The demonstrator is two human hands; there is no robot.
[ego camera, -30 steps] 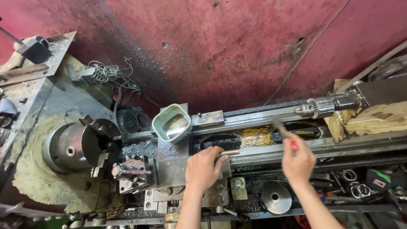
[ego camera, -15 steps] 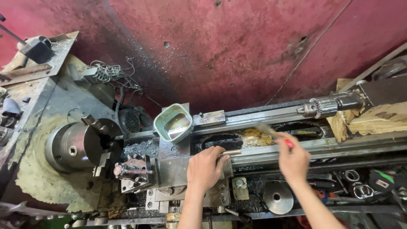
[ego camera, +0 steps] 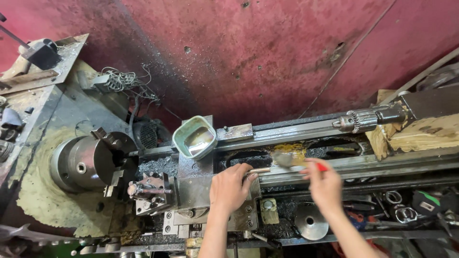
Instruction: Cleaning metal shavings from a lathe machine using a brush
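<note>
I look down on a metal lathe. My left hand (ego camera: 232,187) rests on the carriage (ego camera: 196,184) and its fingers close on a short metal rod (ego camera: 259,170). My right hand (ego camera: 325,184) grips a red-handled brush (ego camera: 291,161), blurred, with its bristles over the lathe bed (ego camera: 306,138) near a patch of yellow-gold chips (ego camera: 289,149). A pale green square container (ego camera: 194,137) with liquid sits on the carriage behind my left hand. The chuck (ego camera: 88,162) is at the left and the tool post (ego camera: 150,190) stands beside it.
A drill chuck on the tailstock (ego camera: 363,119) points left at the right end, beside a wooden block (ego camera: 420,131). A handwheel (ego camera: 311,222) sits below my right hand. Loose tools and rings (ego camera: 406,210) lie at the lower right. A red wall (ego camera: 248,57) rises behind.
My right hand has moved the brush leftward along the bed, from the right of the yellow chips to their left edge. My left hand has stayed on the carriage.
</note>
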